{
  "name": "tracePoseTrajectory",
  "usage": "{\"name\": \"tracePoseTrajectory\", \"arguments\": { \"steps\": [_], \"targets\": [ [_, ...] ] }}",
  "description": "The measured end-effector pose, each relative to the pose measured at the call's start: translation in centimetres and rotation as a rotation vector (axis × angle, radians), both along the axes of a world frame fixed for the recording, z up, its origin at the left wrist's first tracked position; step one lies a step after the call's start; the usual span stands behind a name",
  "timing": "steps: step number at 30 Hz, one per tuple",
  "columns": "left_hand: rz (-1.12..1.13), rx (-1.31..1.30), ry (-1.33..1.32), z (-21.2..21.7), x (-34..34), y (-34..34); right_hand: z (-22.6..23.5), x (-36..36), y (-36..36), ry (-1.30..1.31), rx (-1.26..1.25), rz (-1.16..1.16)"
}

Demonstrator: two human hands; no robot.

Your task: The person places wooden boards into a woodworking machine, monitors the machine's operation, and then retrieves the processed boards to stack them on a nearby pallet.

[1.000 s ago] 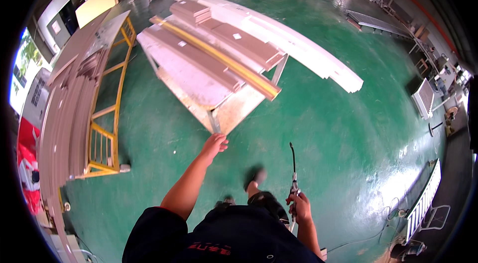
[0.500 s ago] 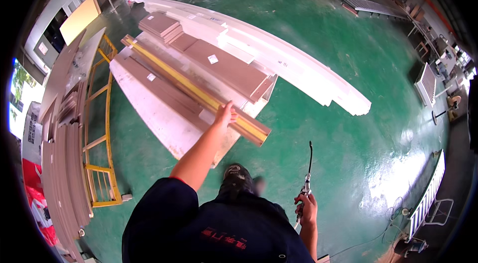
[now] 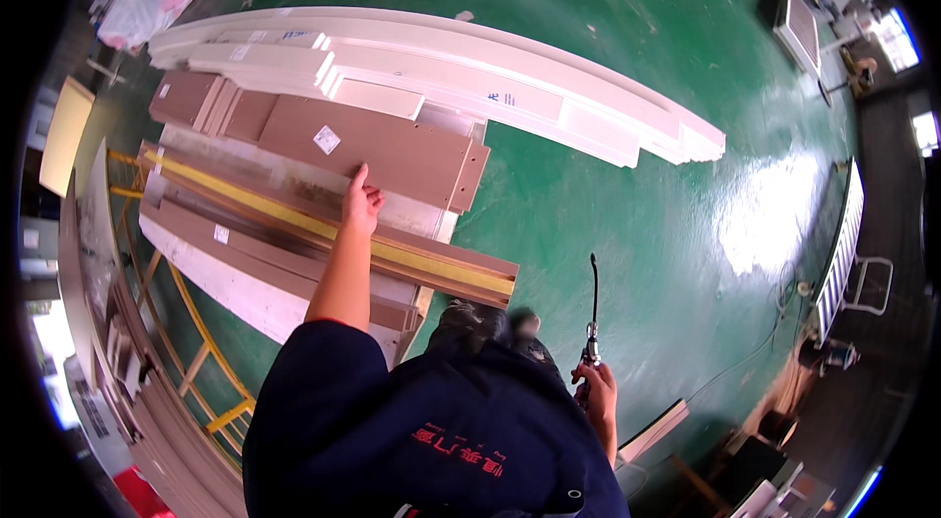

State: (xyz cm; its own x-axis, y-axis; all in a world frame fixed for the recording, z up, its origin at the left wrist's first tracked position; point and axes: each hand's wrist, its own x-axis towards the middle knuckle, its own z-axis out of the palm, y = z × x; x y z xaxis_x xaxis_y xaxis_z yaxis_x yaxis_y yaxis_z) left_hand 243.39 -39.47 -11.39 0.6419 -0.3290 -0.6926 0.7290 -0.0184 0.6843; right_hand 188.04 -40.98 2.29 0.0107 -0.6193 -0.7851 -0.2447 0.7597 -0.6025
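My left hand (image 3: 363, 206) reaches over the stack, its index finger stretched out at the near edge of a flat brown panel (image 3: 407, 153) that bears a white label. I cannot tell whether the fingertip touches it. Nothing shows in this hand. Below its wrist runs a long brown profile with a yellow strip (image 3: 284, 211), and nearer me lie more brown boards (image 3: 260, 258). In my right hand (image 3: 598, 389), held low at my side, is an air blow gun (image 3: 591, 346) with a long thin dark nozzle pointing away from me. The fingers wrap its handle.
Long white profiles (image 3: 549, 111) lie beyond the brown panels and reach far right. A yellow metal frame (image 3: 201, 322) and stacked brown strips (image 3: 176, 430) stand at left. On the green floor (image 3: 627, 224) at right, a thin cable (image 3: 745, 361) runs near a slatted rack (image 3: 840, 253).
My left hand has left the yellow-striped profile and moved across to the brown panel. The view has turned right. My right hand still holds the air blow gun.
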Motion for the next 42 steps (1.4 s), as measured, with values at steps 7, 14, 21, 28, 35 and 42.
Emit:
{"name": "tracePoseTrajectory", "arguments": {
  "steps": [7, 14, 21, 28, 35, 42],
  "targets": [
    [0.028, -0.242, -0.073, 7.4, -1.6, 2.5, 0.6, 3.0, -0.2, -0.05, -0.006, -0.033],
    [-0.072, -0.395, -0.149, 13.2, -9.3, 3.9, -0.3, -0.7, 1.7, -0.173, -0.093, -0.109],
    [-0.289, -0.432, -0.475, 18.7, -26.0, 0.6, 1.4, -9.8, 5.9, -0.245, -0.205, -0.445],
    [-0.994, -0.54, -1.081, 22.8, -45.1, -2.1, 5.8, -24.4, 14.9, -0.205, -0.435, -0.815],
    [-1.248, -1.205, -1.694, 23.6, -68.3, -0.8, 8.3, -34.0, 24.3, -0.326, -0.785, -1.215],
    [-1.695, -1.762, -1.596, 20.9, -87.6, 7.3, 8.5, -42.4, 32.1, -0.264, -1.075, -1.657]
  ]
}}
